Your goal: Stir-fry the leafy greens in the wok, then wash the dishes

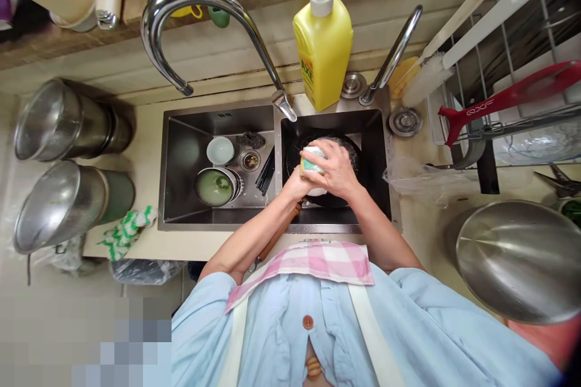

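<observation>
1. The right hand [334, 169] is clenched over a yellow-green sponge [310, 163], pressing it against a white bowl [316, 191]. The left hand [294, 184] grips the bowl from the side, steadying it.
2. The bowl is held over a black pan [353, 160] in the right basin.
3. The pan's wooden handle [278, 232] lies at 7 o'clock, under the left forearm.
4. A faucet [284, 105] arcs in at 11 o'clock, a soap bottle [323, 54] stands at 12, and a steel pot [214, 187] sits at 9.

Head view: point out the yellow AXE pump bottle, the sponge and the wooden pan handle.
yellow AXE pump bottle [323, 54]: head view, on the bottle's body.
sponge [312, 163]: head view, on its green face between the hands.
wooden pan handle [279, 232]: head view, mid-handle.
</observation>
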`<act>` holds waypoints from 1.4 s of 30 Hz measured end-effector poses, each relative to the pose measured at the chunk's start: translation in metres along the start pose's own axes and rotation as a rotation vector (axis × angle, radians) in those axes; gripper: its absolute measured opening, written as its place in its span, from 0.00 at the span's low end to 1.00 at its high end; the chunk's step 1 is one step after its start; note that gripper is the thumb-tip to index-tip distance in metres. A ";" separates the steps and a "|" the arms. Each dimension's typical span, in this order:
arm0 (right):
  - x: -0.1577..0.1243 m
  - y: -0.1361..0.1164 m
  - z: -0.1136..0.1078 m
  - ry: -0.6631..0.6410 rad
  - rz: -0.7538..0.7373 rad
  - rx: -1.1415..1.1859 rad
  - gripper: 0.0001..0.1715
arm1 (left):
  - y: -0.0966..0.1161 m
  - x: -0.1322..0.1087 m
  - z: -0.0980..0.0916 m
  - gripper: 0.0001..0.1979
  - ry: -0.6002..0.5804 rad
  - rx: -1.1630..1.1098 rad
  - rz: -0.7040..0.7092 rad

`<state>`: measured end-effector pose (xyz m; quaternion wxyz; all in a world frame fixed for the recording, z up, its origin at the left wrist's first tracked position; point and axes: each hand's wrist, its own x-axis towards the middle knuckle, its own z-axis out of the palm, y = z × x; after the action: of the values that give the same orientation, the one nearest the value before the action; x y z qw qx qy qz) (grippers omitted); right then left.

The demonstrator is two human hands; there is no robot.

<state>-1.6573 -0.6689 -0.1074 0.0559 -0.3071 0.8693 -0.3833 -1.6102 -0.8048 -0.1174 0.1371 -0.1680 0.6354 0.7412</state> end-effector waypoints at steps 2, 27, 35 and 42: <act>0.010 0.018 -0.005 0.006 0.056 0.202 0.26 | 0.001 -0.011 0.000 0.22 -0.096 -0.064 -0.029; -0.015 0.040 0.076 0.378 0.933 1.135 0.43 | 0.011 -0.013 0.008 0.22 0.243 -0.131 0.125; -0.030 0.023 0.056 0.448 0.726 0.715 0.37 | -0.016 0.002 0.014 0.08 0.255 0.226 0.385; -0.033 0.062 0.048 0.305 0.894 0.531 0.32 | 0.014 -0.039 -0.043 0.08 0.268 0.458 0.519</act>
<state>-1.6455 -0.6485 -0.1892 0.1623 0.1763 0.7868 -0.5687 -1.5775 -0.8489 -0.0941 -0.1058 -0.0617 0.8184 0.5615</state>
